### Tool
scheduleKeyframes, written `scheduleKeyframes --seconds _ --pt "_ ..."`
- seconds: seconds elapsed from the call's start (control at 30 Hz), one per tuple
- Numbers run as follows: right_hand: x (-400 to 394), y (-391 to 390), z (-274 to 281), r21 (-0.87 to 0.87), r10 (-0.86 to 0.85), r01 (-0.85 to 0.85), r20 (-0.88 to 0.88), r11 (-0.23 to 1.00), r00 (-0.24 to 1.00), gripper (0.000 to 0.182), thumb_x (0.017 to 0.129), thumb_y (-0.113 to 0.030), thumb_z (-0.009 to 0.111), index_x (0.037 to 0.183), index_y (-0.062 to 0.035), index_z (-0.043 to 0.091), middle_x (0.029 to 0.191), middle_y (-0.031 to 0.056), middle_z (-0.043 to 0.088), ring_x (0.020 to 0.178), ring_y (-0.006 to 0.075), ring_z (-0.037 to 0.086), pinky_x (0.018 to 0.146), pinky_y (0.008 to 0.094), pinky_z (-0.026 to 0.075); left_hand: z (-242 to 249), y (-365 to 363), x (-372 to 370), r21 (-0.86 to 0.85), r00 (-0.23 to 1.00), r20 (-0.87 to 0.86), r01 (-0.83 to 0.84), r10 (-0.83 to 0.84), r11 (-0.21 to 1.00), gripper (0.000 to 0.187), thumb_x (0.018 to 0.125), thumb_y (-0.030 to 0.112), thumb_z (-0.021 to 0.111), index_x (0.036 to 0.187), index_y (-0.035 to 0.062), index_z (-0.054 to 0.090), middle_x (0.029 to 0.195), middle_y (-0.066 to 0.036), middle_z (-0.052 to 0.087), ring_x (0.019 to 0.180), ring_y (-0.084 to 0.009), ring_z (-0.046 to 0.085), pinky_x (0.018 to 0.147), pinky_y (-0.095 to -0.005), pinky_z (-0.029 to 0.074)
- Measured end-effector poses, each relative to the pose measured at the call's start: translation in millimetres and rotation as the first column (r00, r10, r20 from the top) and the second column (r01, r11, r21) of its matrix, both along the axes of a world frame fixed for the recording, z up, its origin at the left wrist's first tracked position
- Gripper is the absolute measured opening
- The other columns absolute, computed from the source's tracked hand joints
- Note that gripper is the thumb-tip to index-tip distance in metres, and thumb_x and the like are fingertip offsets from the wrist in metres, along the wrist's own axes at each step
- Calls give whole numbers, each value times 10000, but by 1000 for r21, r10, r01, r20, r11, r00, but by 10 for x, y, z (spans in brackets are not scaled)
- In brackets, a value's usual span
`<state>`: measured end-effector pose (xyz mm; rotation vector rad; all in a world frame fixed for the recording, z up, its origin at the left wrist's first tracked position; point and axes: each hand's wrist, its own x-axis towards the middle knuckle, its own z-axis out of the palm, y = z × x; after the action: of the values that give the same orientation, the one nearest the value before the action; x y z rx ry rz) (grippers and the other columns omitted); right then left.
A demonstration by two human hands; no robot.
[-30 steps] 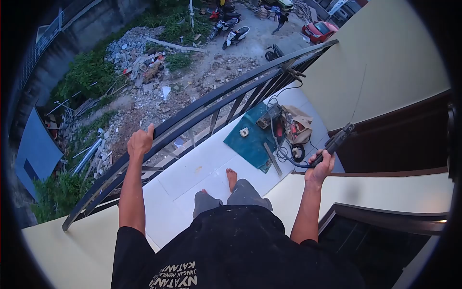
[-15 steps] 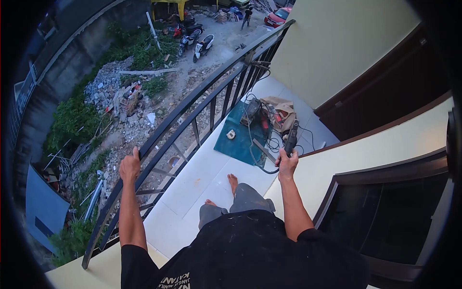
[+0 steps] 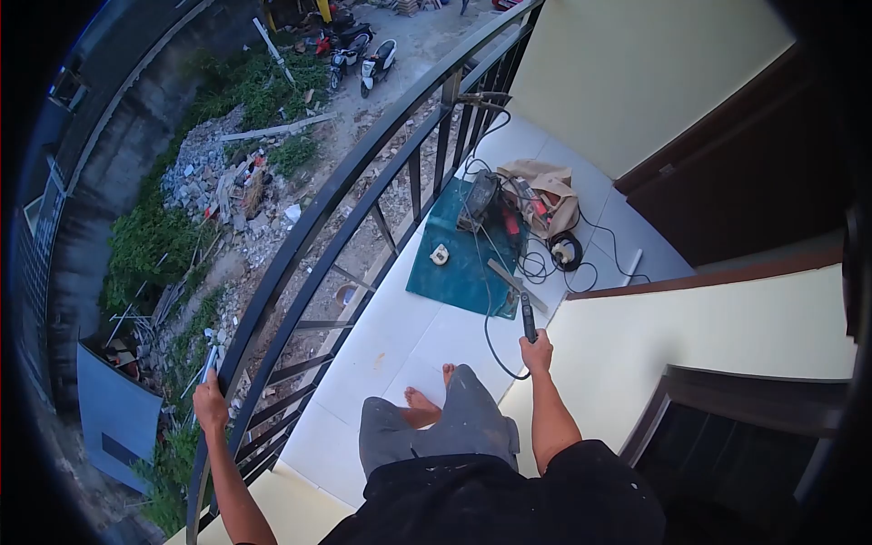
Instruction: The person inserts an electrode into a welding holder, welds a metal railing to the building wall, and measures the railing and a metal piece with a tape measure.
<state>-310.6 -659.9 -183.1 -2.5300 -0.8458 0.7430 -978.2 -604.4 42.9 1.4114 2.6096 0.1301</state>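
My right hand is wrapped round the black handle of a welding electrode holder, its jaw end pointing away from me. A black cable loops from it over the white tiles. At the lower left, my left hand is closed on the outer edge of the dark metal railing, thumb pointing up along it; its fingertips are partly hidden. A clamp grips the railing farther along. On a teal mat lie a tape measure, a flat metal strip and a dark boxy machine.
A brown cloth bag with red-handled tools and a coiled cable lie beyond the mat. A cream wall with a dark window bounds the right. Below the railing are rubble, plants and parked motorbikes.
My left hand has slid back along the railing, towards me. My right hand has come lower and nearer with the electrode holder. The view has shifted slightly.
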Motion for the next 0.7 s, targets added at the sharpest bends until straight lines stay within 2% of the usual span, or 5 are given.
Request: scheduleKeyframes --seconds 0.3,0.4,0.5,0.63,0.7 --pt "-1 516 -2263 -194 275 -287 -87 938 957 442 758 -281 680 1108 -19 610 919 249 698 900 407 687 817 467 524 -230 -329 -616 307 993 114 -47 12 951 566 1047 468 433 694 26 448 689 -15 371 627 -153 325 604 -352 284" --pt "-64 687 -2993 -179 321 -320 -28 930 947 450 775 -282 675 1141 -35 583 961 252 692 921 426 672 828 488 514 16 -349 -493 235 871 457 -315 181 920 478 1053 470 428 947 43 616 803 -38 557 737 -149 528 658 -329 433" --pt "-130 805 -3611 -57 312 -310 16 949 950 440 800 -296 657 1153 -54 556 958 238 687 923 431 666 823 504 514 -244 -541 -849 467 714 698 -508 51 724 574 1040 499 412 1313 12 541 1073 -113 612 922 -162 626 719 -333 525" --pt "-82 1006 -4141 49 277 -279 37 959 960 429 804 -295 657 1142 -48 560 957 244 686 923 437 663 821 508 511 -26 -310 -68 449 1000 20 0 -10 893 732 1030 601 303 672 24 576 482 -36 465 407 -115 353 432 -279 248" --pt "-25 1071 -4369 98 285 -292 81 951 955 418 805 -295 657 1126 -44 564 958 249 686 919 436 664 815 509 509 -338 -437 -248 483 999 31 1 -18 876 719 1029 599 306 692 24 574 487 -36 468 411 -115 359 433 -279 253"
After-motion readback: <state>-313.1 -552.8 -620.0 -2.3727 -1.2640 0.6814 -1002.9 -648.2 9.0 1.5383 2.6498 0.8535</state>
